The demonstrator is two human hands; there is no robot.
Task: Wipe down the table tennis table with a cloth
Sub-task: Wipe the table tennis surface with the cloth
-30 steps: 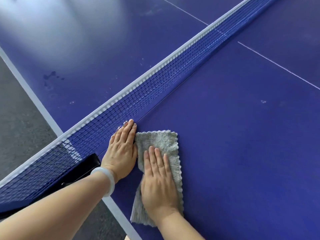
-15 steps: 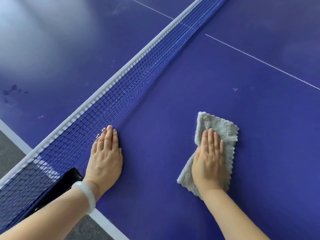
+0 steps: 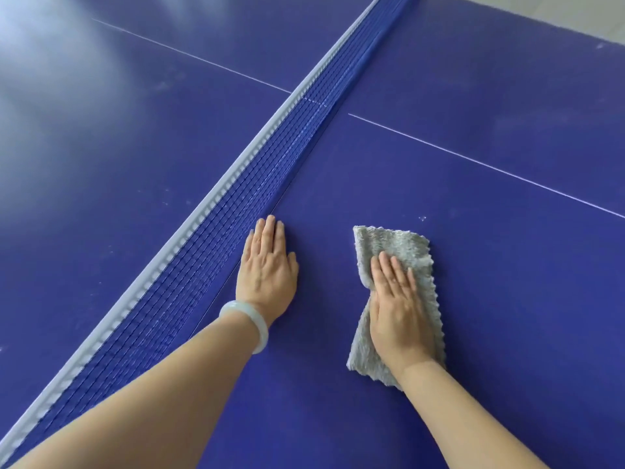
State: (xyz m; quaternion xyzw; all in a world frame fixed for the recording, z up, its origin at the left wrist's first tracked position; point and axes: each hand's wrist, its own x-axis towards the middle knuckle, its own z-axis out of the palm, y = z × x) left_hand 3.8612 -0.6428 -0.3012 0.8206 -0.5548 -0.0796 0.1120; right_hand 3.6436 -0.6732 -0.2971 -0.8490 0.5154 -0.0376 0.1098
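Note:
A folded grey fluffy cloth (image 3: 399, 247) lies flat on the blue table tennis table (image 3: 490, 299), right of the net. My right hand (image 3: 399, 309) presses down on it with straight fingers, covering its middle. My left hand (image 3: 267, 269) rests flat on the bare table surface beside the foot of the net, fingers straight and together, holding nothing. A pale bangle (image 3: 248, 321) sits on my left wrist.
The blue net (image 3: 236, 211) with a white top band runs diagonally from bottom left to top centre. A thin white centre line (image 3: 490, 165) crosses the table. Small pale specks (image 3: 421, 218) sit just beyond the cloth. The table's far edge (image 3: 541, 27) shows at top right.
Both hands have moved further along the net toward the table's middle. The cloth slid away from the net to the right, then forward; the table's near edge and net clamp left the view.

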